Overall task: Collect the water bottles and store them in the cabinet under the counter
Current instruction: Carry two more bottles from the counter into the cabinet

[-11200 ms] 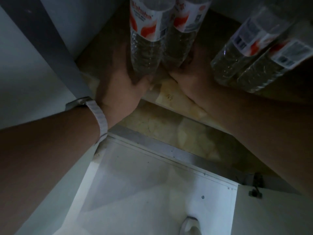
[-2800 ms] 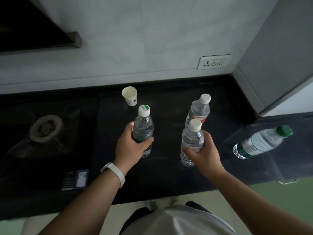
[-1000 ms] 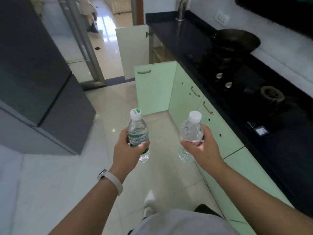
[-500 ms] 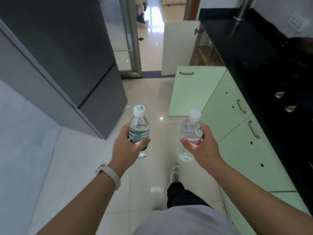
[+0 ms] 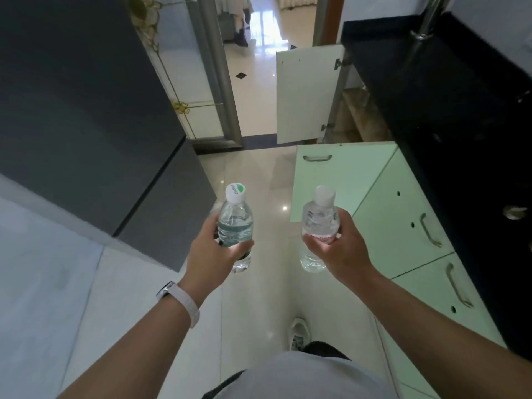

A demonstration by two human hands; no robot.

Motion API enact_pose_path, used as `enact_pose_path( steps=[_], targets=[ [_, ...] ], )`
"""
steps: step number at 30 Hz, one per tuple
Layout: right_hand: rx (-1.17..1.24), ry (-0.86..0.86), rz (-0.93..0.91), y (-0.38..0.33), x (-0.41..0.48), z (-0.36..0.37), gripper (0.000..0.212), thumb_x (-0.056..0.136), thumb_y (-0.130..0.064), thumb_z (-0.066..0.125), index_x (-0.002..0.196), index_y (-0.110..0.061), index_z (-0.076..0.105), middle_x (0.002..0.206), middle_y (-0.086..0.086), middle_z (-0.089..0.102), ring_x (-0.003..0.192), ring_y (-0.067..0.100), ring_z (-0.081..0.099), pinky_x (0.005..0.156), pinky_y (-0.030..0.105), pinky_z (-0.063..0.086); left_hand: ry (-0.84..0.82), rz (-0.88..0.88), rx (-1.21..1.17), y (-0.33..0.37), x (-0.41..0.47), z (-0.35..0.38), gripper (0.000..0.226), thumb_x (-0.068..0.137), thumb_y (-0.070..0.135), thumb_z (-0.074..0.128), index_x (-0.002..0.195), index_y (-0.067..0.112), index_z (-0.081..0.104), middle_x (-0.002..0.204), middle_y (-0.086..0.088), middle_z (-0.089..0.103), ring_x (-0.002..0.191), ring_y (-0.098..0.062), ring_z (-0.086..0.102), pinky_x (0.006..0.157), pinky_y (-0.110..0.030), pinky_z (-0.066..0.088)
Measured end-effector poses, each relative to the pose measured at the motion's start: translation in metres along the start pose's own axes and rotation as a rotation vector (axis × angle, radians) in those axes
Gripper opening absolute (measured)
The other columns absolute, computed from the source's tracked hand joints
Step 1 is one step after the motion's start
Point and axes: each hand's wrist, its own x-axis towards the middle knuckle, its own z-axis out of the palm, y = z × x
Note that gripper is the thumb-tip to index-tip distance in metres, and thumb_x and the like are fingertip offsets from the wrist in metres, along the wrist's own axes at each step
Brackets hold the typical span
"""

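My left hand [image 5: 211,254] grips a clear water bottle with a green label and a white-and-green cap [image 5: 235,218], held upright over the floor. A second clear water bottle with a red label and a plain white cap [image 5: 320,217] stands upright in my right hand [image 5: 339,251]. Ahead on the right, under the black counter [image 5: 437,90], two cabinet doors hang open: a pale green one [image 5: 331,174] and, farther off, a white one [image 5: 305,93]. Part of the far cabinet's dim inside [image 5: 359,110] shows behind the white door.
A tall dark grey fridge [image 5: 86,110] fills the left side. Green cabinet fronts with metal handles [image 5: 426,231] line the right under the counter. A glossy tiled floor [image 5: 259,174] runs ahead to a glass door frame [image 5: 218,82]. My shoe [image 5: 299,332] shows below.
I have stepped forward along the floor; the open cabinet doors and the fridge are a little nearer. Both hands still hold their bottles upright at the same height.
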Motion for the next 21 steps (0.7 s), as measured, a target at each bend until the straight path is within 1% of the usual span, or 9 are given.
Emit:
enact_pose_path(
  steps=[2, 4, 5, 7, 10, 13, 16, 19, 21],
  targets=[
    [0.004, 0.007, 0.010, -0.003, 0.026, -0.006, 0.045, 0.071, -0.028, 0.085, 0.101, -0.039, 0.054, 0.092, -0.014, 0.066, 0.080, -0.002, 0.063, 0.074, 0.029, 0.052, -0.005, 0.000, -0.016, 0.010, 0.022, 0.005, 0.067, 0.071, 0.022, 0.091, 0.128, 0.033, 0.056, 0.104, 0.021, 0.070, 0.092, 0.010, 0.065, 0.078, -0.015, 0.049],
    [0.004, 0.009, 0.017, -0.007, 0.047, -0.008, 0.048, 0.072, -0.027, 0.085, 0.106, -0.037, 0.053, 0.093, -0.015, 0.066, 0.080, -0.003, 0.063, 0.073, 0.026, 0.051, -0.017, 0.006, -0.020, 0.018, 0.041, 0.007, 0.065, 0.072, 0.021, 0.090, 0.127, 0.032, 0.056, 0.106, 0.019, 0.069, 0.090, 0.013, 0.063, 0.073, -0.006, 0.046],
    [0.002, 0.010, 0.017, -0.010, 0.055, -0.008, 0.049, 0.072, -0.027, 0.085, 0.108, -0.035, 0.053, 0.094, -0.015, 0.066, 0.081, -0.003, 0.063, 0.071, 0.023, 0.050, -0.022, 0.011, -0.020, 0.022, 0.049, 0.007, 0.065, 0.072, 0.021, 0.090, 0.126, 0.032, 0.055, 0.106, 0.020, 0.069, 0.091, 0.013, 0.063, 0.073, -0.006, 0.046],
    [0.005, 0.022, 0.024, -0.015, 0.072, -0.004, 0.049, 0.073, -0.027, 0.085, 0.111, -0.032, 0.053, 0.094, -0.015, 0.066, 0.082, -0.002, 0.063, 0.069, 0.021, 0.049, -0.017, 0.010, -0.023, 0.024, 0.069, 0.005, 0.065, 0.072, 0.021, 0.091, 0.124, 0.035, 0.055, 0.106, 0.020, 0.069, 0.092, 0.010, 0.065, 0.077, -0.012, 0.048],
    [0.020, 0.021, 0.045, -0.023, 0.098, 0.009, 0.047, 0.073, -0.026, 0.084, 0.108, -0.035, 0.053, 0.093, -0.015, 0.066, 0.079, -0.002, 0.063, 0.074, 0.027, 0.052, -0.012, 0.004, -0.039, 0.021, 0.101, 0.001, 0.063, 0.071, 0.022, 0.091, 0.121, 0.036, 0.056, 0.105, 0.020, 0.070, 0.096, 0.002, 0.067, 0.082, -0.020, 0.050],
    [-0.006, 0.007, 0.058, -0.028, 0.123, 0.027, 0.046, 0.074, -0.028, 0.084, 0.104, -0.039, 0.050, 0.095, -0.015, 0.065, 0.083, 0.000, 0.063, 0.078, 0.032, 0.053, -0.025, -0.005, -0.043, 0.012, 0.131, -0.002, 0.060, 0.072, 0.022, 0.091, 0.117, 0.038, 0.056, 0.104, 0.019, 0.070, 0.093, 0.003, 0.067, 0.079, -0.018, 0.050],
    [-0.025, 0.029, 0.078, -0.039, 0.158, 0.055, 0.048, 0.074, -0.030, 0.083, 0.107, -0.040, 0.049, 0.096, -0.016, 0.064, 0.085, 0.001, 0.062, 0.081, 0.034, 0.053, -0.057, 0.006, -0.054, 0.000, 0.179, -0.012, 0.057, 0.071, 0.021, 0.092, 0.112, 0.040, 0.057, 0.101, 0.018, 0.070, 0.091, 0.006, 0.067, 0.075, -0.013, 0.049],
    [-0.038, 0.054, 0.100, -0.053, 0.193, 0.088, 0.050, 0.075, -0.029, 0.083, 0.110, -0.040, 0.049, 0.097, -0.019, 0.063, 0.085, 0.000, 0.062, 0.083, 0.032, 0.052, -0.096, -0.005, -0.070, -0.014, 0.233, -0.026, 0.057, 0.070, 0.019, 0.092, 0.115, 0.033, 0.060, 0.099, 0.016, 0.072, 0.088, 0.004, 0.068, 0.072, -0.013, 0.050],
    [-0.048, 0.080, 0.124, -0.064, 0.213, 0.110, 0.045, 0.075, -0.028, 0.083, 0.105, -0.041, 0.051, 0.097, -0.019, 0.063, 0.086, 0.002, 0.062, 0.084, 0.033, 0.052, -0.114, -0.027, -0.091, -0.020, 0.268, -0.039, 0.056, 0.069, 0.020, 0.092, 0.112, 0.036, 0.061, 0.096, 0.017, 0.073, 0.086, 0.003, 0.069, 0.072, -0.017, 0.051]
  ],
)
